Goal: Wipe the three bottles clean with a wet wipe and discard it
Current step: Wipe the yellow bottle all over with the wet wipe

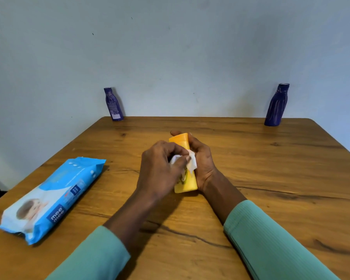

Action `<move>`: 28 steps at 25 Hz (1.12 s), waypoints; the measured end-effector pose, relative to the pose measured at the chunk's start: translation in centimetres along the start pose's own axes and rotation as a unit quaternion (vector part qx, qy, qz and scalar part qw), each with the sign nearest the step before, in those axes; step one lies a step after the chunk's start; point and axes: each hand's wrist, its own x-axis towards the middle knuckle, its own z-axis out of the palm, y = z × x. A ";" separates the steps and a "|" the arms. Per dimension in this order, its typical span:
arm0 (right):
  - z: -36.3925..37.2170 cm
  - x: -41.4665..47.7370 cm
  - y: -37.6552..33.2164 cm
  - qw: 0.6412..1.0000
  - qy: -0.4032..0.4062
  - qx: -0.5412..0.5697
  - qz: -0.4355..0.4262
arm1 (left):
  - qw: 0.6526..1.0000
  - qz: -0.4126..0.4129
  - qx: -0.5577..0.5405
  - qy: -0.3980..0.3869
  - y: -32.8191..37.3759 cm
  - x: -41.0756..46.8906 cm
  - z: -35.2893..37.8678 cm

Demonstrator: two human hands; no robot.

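- head view, yellow bottle [187, 184]: over mid-table [271, 168], cap end away from the person; right hand [202, 162] curled round its right flank, holding it
- left hand [160, 170]: fingers bunched on the wet wipe [192, 161], pressing it to the yellow bottle's upper face
- first purple bottle [113, 105]: upright, far behind-left of the yellow bottle
- second purple bottle [276, 106]: upright, far behind-right
- wipes pack [53, 197]: flat, well left
- step, judged: wiping one bottle of three; next calls for turning it to reach unwiped sides
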 end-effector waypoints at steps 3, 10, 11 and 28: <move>-0.1 -0.1 0.3 1.000 -0.016 0.020 0.011 | 0.998 0.010 -0.004 0.062 0.8 3.4 0.4; -0.3 0.1 0.0 0.996 0.059 0.054 -0.027 | 0.999 0.027 0.023 -0.026 0.7 1.4 0.9; -0.4 0.3 -0.1 0.995 0.077 0.054 -0.030 | 0.998 0.038 0.015 -0.046 0.4 0.4 0.7; -2.4 0.9 -1.1 0.960 0.211 0.171 -0.071 | 0.972 0.226 0.035 -0.056 -1.6 -3.0 -0.2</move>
